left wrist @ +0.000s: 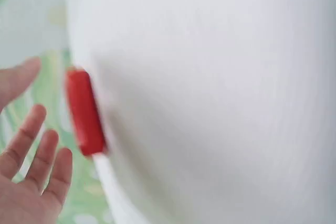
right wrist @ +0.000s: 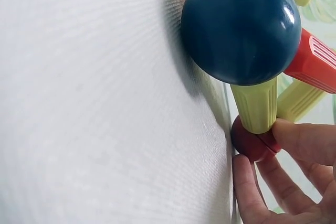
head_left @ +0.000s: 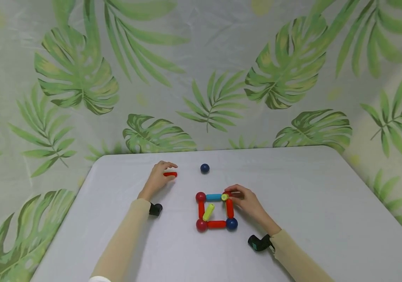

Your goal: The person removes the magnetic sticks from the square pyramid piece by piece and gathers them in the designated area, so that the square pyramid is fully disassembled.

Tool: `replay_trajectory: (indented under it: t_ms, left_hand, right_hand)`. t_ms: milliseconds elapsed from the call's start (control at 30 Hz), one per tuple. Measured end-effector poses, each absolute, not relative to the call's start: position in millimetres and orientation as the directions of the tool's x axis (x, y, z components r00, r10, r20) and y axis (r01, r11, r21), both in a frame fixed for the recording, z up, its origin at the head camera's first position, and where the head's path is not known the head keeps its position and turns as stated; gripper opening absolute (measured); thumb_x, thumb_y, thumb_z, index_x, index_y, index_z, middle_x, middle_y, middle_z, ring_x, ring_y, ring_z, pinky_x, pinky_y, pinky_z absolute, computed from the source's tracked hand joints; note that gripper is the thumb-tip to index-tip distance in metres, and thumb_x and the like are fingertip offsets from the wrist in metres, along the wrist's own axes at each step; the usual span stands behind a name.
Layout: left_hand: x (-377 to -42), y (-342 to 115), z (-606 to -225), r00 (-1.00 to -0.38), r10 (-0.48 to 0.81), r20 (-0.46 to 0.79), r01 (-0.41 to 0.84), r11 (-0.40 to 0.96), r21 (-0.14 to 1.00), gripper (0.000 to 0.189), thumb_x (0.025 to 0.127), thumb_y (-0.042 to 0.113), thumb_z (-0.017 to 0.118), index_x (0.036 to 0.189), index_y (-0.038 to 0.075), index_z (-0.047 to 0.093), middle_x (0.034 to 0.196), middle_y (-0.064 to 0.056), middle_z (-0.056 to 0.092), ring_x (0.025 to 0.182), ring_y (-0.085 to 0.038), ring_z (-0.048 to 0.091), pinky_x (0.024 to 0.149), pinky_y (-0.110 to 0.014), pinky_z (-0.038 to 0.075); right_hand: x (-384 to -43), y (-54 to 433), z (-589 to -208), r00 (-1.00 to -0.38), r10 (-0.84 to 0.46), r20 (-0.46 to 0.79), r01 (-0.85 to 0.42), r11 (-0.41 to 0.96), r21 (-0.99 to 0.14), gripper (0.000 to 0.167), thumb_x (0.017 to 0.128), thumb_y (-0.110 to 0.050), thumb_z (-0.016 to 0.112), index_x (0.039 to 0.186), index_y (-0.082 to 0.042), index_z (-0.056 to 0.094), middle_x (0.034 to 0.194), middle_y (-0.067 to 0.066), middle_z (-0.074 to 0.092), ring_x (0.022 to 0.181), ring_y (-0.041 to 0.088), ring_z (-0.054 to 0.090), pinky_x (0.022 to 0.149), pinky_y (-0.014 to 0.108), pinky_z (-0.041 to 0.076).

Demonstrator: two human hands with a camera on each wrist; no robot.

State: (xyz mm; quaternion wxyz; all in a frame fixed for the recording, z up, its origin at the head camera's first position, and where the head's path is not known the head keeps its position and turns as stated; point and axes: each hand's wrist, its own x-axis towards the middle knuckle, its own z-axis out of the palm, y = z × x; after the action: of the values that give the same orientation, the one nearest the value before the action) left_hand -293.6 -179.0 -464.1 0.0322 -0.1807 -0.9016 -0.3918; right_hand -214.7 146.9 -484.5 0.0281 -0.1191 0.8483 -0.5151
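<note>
On the white table, red, blue and yellow-green sticks joined by balls form a square frame (head_left: 216, 224). My right hand (head_left: 247, 201) grips the red ball (right wrist: 252, 141) at its far right corner, thumb and fingers around it. From the near dark blue ball (right wrist: 241, 27), a yellow-green stick (right wrist: 256, 106) runs to that red ball. A red stick (right wrist: 315, 59) stands up from the blue ball. To the left, my left hand (head_left: 157, 178) reaches with fingers spread beside a loose red stick (left wrist: 85, 113), a gap showing between them in the left wrist view.
A loose dark blue ball (head_left: 205, 168) lies near the table's far edge, beyond the frame. Another yellow-green stick (head_left: 208, 212) rises from the near left red ball (head_left: 202, 225). A leaf-patterned cloth (head_left: 222, 78) hangs behind the table.
</note>
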Motion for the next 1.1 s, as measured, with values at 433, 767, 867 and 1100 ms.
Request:
replay_trajectory:
  t_ms: [433,767,867,1100]
  left_hand:
    - [-213,-101,-451,-0.634,0.771,0.065,0.478,0.325,0.816,0.032,0.086,-0.001,0.067,0.116,0.009,0.064,0.105,0.006,0.058,0.089,-0.016,0.055,0.08,-0.027,0.049]
    - [-225,-132,-457,-0.887,0.436,0.152,0.32,0.343,0.883,0.021,0.083,-0.005,0.07,0.1,0.002,0.061,0.101,-0.008,0.06,0.093,-0.022,0.062,0.083,-0.029,0.051]
    - [-239,-151,-461,-0.971,0.172,0.164,0.22,0.389,0.895,0.02,0.079,-0.006,0.072,0.095,0.002,0.063,0.1,-0.012,0.062,0.091,-0.025,0.062,0.077,-0.029,0.052]
    - [-265,-178,-473,-0.992,-0.091,0.084,0.022,0.537,0.843,0.017,0.08,-0.001,0.073,0.093,0.001,0.062,0.097,-0.015,0.062,0.084,-0.026,0.057,0.064,-0.029,0.046]
  right_hand:
    - [-215,150,-485,-0.969,-0.235,0.079,-0.175,0.423,-0.889,0.026,0.089,0.003,0.062,0.113,-0.006,0.064,0.114,0.013,0.064,0.105,0.034,0.06,0.089,0.047,0.049]
    - [-217,147,-485,-0.975,-0.216,0.059,-0.151,0.438,-0.886,0.025,0.09,0.002,0.061,0.113,-0.007,0.065,0.115,0.011,0.064,0.105,0.032,0.06,0.089,0.045,0.049]
    - [-217,147,-485,-0.977,-0.205,0.056,-0.144,0.443,-0.885,0.025,0.09,0.001,0.062,0.113,-0.008,0.065,0.114,0.01,0.064,0.105,0.032,0.059,0.09,0.045,0.049]
    - [-215,146,-484,-0.976,-0.213,0.048,-0.139,0.432,-0.891,0.026,0.09,0.003,0.061,0.113,-0.007,0.064,0.115,0.011,0.063,0.106,0.033,0.059,0.09,0.045,0.048]
